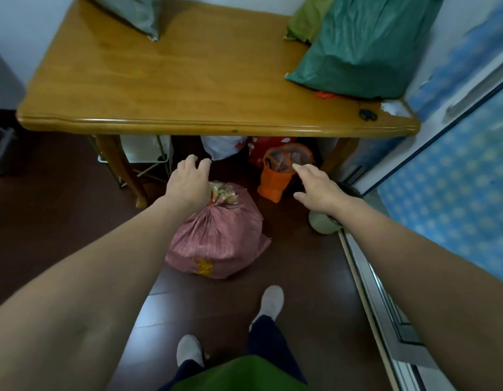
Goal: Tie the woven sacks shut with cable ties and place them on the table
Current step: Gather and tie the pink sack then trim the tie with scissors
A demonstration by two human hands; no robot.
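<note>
Hovering with left hand (188,180) open, fingers spread, just over the gathered neck (216,204) of the sack (216,238) on the floor before the tabletop (160,80). Looks soft, full, probably hefty: best gripped at that neck, palm under the belly. Reaching with right hand (318,190) open, empty.

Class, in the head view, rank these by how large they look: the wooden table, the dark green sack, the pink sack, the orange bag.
1. wooden table
2. dark green sack, partly cut off by the frame's top edge
3. pink sack
4. orange bag
</note>
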